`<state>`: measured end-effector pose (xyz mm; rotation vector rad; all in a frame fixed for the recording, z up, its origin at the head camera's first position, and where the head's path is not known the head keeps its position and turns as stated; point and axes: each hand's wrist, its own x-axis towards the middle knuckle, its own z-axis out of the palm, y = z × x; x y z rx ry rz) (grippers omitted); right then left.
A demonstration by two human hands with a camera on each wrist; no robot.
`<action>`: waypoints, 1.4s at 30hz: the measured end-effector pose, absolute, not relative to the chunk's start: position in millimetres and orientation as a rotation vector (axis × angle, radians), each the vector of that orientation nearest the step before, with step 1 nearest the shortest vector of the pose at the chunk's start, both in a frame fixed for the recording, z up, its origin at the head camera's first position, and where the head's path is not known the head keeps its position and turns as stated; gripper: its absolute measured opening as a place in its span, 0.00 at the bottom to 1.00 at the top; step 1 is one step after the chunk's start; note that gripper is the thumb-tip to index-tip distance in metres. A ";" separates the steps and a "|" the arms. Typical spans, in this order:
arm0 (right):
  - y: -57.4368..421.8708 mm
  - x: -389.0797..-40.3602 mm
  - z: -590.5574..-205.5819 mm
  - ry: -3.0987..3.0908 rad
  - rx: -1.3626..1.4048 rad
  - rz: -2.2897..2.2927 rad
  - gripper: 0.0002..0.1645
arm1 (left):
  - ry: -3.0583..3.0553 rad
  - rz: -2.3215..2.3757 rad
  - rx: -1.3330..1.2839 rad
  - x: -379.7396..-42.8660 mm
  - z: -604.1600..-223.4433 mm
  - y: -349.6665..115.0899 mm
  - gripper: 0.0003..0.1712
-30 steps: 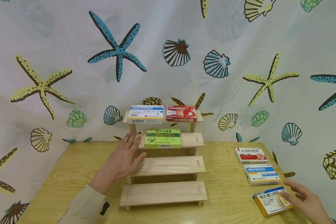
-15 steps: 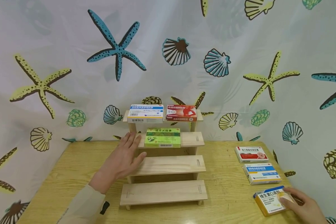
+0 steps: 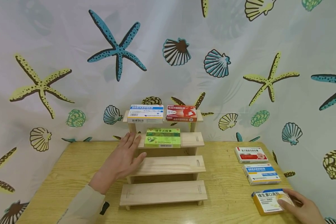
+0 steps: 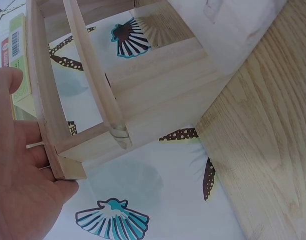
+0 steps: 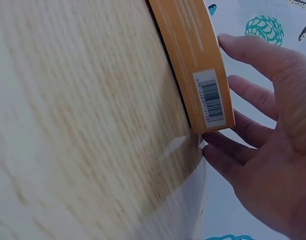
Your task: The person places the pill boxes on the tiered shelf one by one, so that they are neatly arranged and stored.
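Note:
In the head view, my right hand (image 3: pixel 303 207) holds the near right end of a yellow-and-white vitamin D medicine box (image 3: pixel 270 202), thumb over its top face. The right wrist view shows the box's orange side (image 5: pixel 195 65) with a barcode, low against the table. My left hand (image 3: pixel 120 163) rests along the left end of a stepped wooden stand (image 3: pixel 163 191), fingers fairly straight. From the left wrist, that hand (image 4: pixel 23 165) touches the end of a board (image 4: pixel 48 125). A green medicine box (image 3: pixel 162 138) lies on the second step from the top.
The top step bears a blue-and-white box (image 3: pixel 145 113) and a red box (image 3: pixel 181 113). Right of the stand, a red-and-white box (image 3: pixel 251 155) and another blue-and-white box (image 3: pixel 261 174) lie on the wooden table (image 3: pixel 224 189). A patterned curtain (image 3: pixel 184 84) stands behind.
My right hand has come in from the right and taken hold of the vitamin D box, which has turned slightly and shifted a little to the left. The left hand stays in place.

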<state>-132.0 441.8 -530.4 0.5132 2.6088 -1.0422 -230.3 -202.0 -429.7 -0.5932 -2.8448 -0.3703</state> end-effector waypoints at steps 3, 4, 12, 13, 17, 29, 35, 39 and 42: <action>441.7 -132.0 -532.0 2.608 0.520 -1.032 0.63 | -2.845 -0.373 -0.597 -230.6 -430.0 -201.9 0.45; 441.9 -132.2 -532.6 2.612 0.513 -1.022 0.63 | -2.845 -0.373 -0.597 -230.7 -430.1 -201.9 0.45; 440.3 -129.7 -536.2 2.552 0.515 -1.064 0.62 | -2.843 -0.363 -0.601 -230.7 -429.6 -200.7 0.45; 439.8 -128.9 -536.4 2.536 0.522 -1.083 0.62 | -2.842 -0.362 -0.601 -230.6 -429.5 -200.6 0.45; 438.0 -128.6 -536.0 2.512 0.537 -1.098 0.64 | -2.838 -0.363 -0.602 -230.3 -429.0 -200.4 0.45; 432.1 -133.0 -537.5 2.537 0.418 -0.998 0.69 | -2.842 -0.363 -0.599 -229.6 -428.7 -200.9 0.45; 426.2 -134.3 -536.2 2.585 0.398 -0.950 0.66 | -2.840 -0.352 -0.599 -229.6 -430.1 -201.9 0.45; 419.9 -133.5 -530.8 2.620 0.322 -0.928 0.59 | -2.842 -0.353 -0.601 -229.7 -430.1 -202.2 0.45; 414.8 -132.7 -525.7 2.663 0.256 -0.897 0.53 | -2.846 -0.357 -0.597 -229.8 -430.1 -202.3 0.45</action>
